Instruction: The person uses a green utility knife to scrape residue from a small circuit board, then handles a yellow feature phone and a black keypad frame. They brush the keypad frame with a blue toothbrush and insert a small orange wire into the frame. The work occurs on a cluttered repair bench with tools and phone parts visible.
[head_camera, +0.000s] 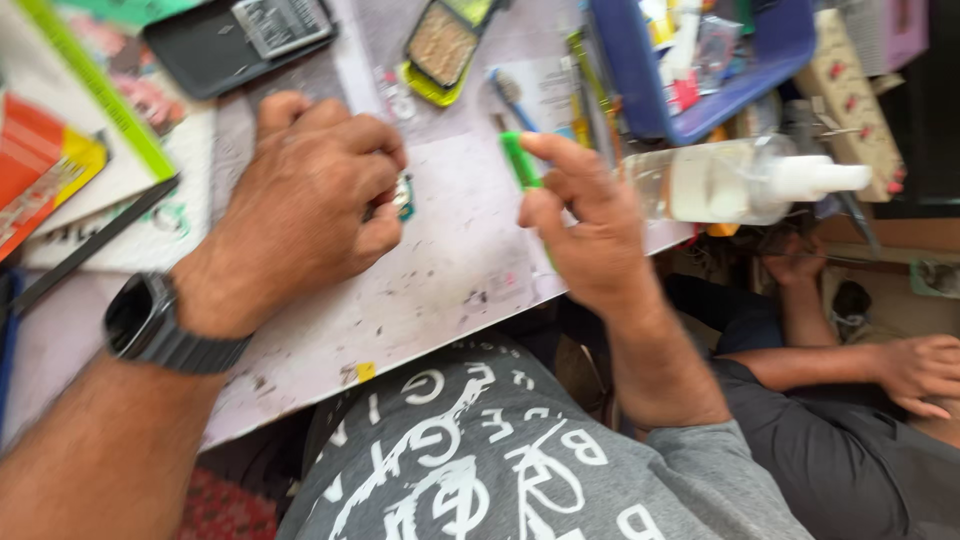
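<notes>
Your left hand (310, 205) curls its grip closed around a small teal-edged object (403, 196) on the desk (450, 270); your right hand (585, 225) pinches a green tool (519, 160) just beside a clear bottle (735, 180).

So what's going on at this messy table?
A person sits at a stained white worktable. Their left hand pins a small part to the surface, while the right hand holds a green tool near it. A clear bottle lies beside a blue tray. Another person's hand rests nearby.
</notes>
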